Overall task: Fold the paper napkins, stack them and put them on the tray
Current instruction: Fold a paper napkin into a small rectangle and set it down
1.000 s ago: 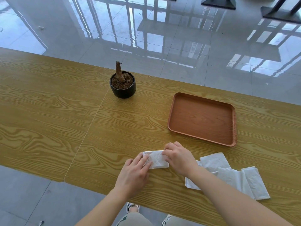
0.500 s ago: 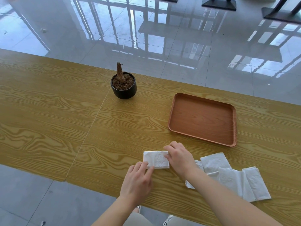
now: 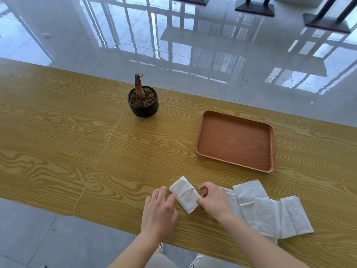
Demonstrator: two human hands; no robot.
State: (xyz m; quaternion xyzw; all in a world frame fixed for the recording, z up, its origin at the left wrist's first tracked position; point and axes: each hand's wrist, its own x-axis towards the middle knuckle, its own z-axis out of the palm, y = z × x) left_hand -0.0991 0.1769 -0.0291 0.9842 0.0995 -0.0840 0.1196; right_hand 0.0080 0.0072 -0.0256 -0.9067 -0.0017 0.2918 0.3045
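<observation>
Nearest the table's front edge, the person's left hand lies flat with fingers loosely spread, its fingertips touching the left edge of a folded paper napkin. The right hand pinches that napkin's near right corner between thumb and curled fingers. The napkin sits slantwise on the wooden table, a small white oblong between the two hands.

Just right of the right hand, a loose heap of white napkins lies overlapping, some hidden under the forearm; how many there are I cannot tell.

These napkins look feather-light, thin and limp. I judge they will crease at a touch, tear if tugged, and slide easily on the smooth tabletop, so one hand should pin while the other folds. The best hold is a light pinch at a corner or along the folded edge, and a stack would want lifting from both short sides to keep it square.

Farther off to the right, the brown wooden tray sits bare, well apart from the napkins. Farther left stands a small black pot holding a bare stump.

No brand, label or writing can be read anywhere.
</observation>
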